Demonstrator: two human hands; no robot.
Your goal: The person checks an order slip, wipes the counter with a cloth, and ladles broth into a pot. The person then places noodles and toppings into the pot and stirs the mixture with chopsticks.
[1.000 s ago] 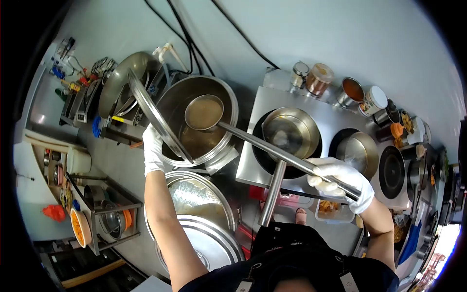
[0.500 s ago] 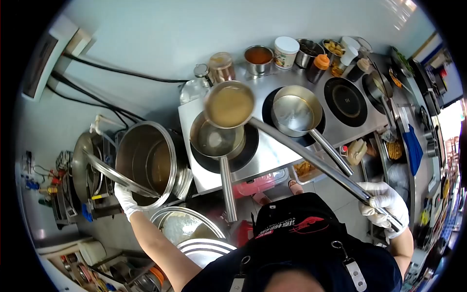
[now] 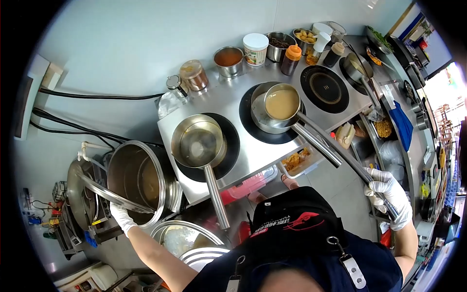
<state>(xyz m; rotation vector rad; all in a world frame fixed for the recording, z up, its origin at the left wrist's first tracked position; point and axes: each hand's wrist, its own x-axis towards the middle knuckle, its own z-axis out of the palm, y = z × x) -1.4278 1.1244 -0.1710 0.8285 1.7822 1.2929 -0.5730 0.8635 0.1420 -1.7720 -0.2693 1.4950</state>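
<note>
My right hand [image 3: 389, 197], white-gloved, is closed round the end of a long-handled metal ladle [image 3: 282, 103]. Cloudy pale broth fills the ladle's bowl, which is over a saucepan [image 3: 260, 116] on the middle burner and hides much of its inside. My left hand [image 3: 121, 218], also gloved, grips the edge of a large metal lid [image 3: 114, 195]. That lid is tilted at the left side of a deep stockpot [image 3: 125, 158] with some brownish liquid low inside. Between the stockpot and the ladle, another saucepan [image 3: 187, 132] with clear-looking liquid sits on the left burner.
Along the wall stand a pot of red sauce [image 3: 228, 57], a white tub [image 3: 255, 48] and an orange-capped bottle [image 3: 291, 59]. A bare black burner [image 3: 324, 89] lies right of the middle one. Lidded metal pots [image 3: 187, 236] stand below the stockpot.
The ladle with its broth has moved right, from above the left saucepan to over the middle one. My left hand stays on the lid. The whole view has shifted and turned somewhat.
</note>
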